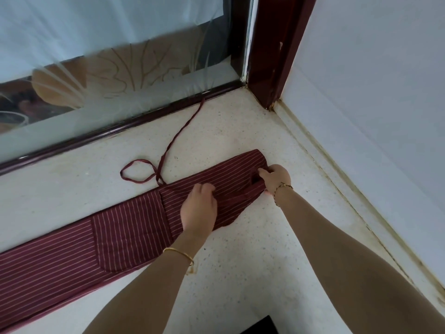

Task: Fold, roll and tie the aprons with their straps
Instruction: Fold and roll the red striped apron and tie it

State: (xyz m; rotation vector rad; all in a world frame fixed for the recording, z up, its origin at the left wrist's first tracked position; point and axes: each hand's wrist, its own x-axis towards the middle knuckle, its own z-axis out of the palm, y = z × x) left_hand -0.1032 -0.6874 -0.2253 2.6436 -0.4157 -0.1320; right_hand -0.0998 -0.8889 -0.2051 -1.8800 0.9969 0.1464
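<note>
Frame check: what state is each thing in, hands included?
apron: folded into a long strip, flat on the floor, right end bunched up, not yet rolled.
strap: loose, untied, looped on the floor.
left hand: rests on the apron, fingers curled; grip unclear.
right hand: grips the apron's end.

count: 1 apron (60,256), 1 pocket (130,232) on it, 1 loose strap (178,133) off the apron's far edge. 2 hands on the apron: left hand (198,209), right hand (275,178). 2 bracelets: left bracelet (179,253), right bracelet (284,186). 1 glass door (120,44) beyond the apron.
</note>
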